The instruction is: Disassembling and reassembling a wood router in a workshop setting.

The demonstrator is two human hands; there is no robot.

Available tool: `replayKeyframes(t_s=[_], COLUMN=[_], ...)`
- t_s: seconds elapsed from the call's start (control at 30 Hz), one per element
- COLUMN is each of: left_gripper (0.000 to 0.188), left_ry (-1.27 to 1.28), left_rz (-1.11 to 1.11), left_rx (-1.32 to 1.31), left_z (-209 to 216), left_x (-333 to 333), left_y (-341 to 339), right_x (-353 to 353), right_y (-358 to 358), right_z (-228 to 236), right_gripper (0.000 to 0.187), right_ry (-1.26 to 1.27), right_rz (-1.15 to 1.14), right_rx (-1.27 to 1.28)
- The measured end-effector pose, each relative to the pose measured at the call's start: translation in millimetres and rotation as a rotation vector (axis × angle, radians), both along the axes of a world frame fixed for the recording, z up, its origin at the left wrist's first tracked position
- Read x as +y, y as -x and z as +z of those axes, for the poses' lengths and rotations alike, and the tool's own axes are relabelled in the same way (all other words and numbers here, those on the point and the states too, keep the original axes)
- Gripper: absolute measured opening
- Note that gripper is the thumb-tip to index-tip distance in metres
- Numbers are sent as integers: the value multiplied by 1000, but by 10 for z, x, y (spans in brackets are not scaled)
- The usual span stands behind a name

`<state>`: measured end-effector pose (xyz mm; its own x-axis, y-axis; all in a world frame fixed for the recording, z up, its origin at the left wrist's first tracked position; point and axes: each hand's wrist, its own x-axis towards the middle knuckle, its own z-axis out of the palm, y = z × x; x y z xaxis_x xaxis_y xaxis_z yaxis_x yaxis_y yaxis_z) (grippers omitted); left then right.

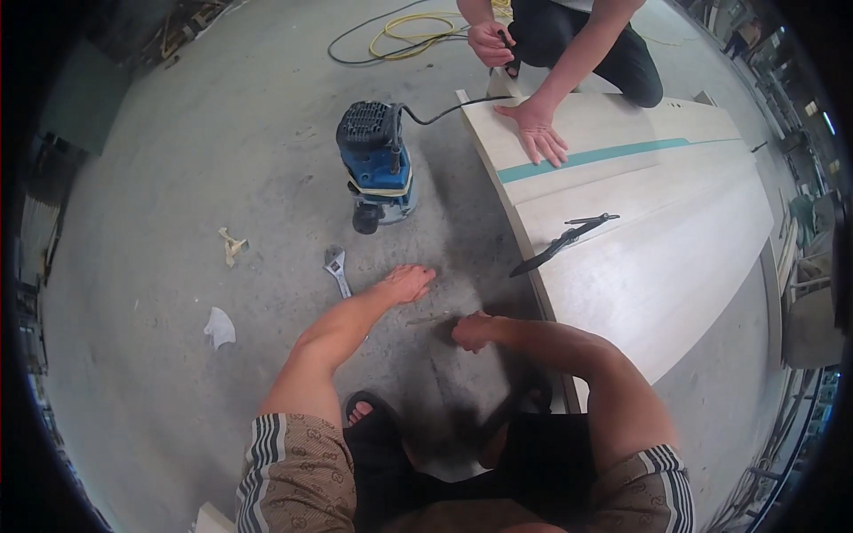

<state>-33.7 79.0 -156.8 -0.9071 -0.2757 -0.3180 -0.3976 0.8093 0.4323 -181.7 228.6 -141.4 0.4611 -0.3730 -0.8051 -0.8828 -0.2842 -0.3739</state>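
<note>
My left hand [410,282] reaches low over the concrete floor, palm down, its fingers loosely stretched and nothing visible in them. To its right and nearer me, my right hand [473,330] is closed, thumb side up; whatever its fingers may hold is hidden. A thin pale strip [428,319] lies on the floor just left of that hand. Beside my left wrist is an adjustable wrench [338,272]. Farther off stands a blue router [378,164] with a black top and a cord. A black tool with slim arms [564,244] rests on a large pale panel [657,266].
Across the panel runs green tape [595,158]; a co-worker's hand [538,129] presses beside it. The co-worker's other hand [490,44] holds a small black object. A yellow cable [413,35] coils behind. Paper scraps [219,328] and a crumpled piece [232,246] lie left.
</note>
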Motion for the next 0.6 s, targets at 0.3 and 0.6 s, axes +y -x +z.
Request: replayKeyframes(t_s=[0.3,0.6], left_gripper=[28,26], left_ry=[7,-4], left_rz=[9,-16], left_rx=[-78,-64], left_z=[14,53], left_x=[-38,7], left_y=[-74,3], right_x=[33,197], right_y=[-29,24], right_z=[-198,26], right_gripper=[19,34], right_ry=[150,264], right_rz=[95,154], right_rx=[-78,15])
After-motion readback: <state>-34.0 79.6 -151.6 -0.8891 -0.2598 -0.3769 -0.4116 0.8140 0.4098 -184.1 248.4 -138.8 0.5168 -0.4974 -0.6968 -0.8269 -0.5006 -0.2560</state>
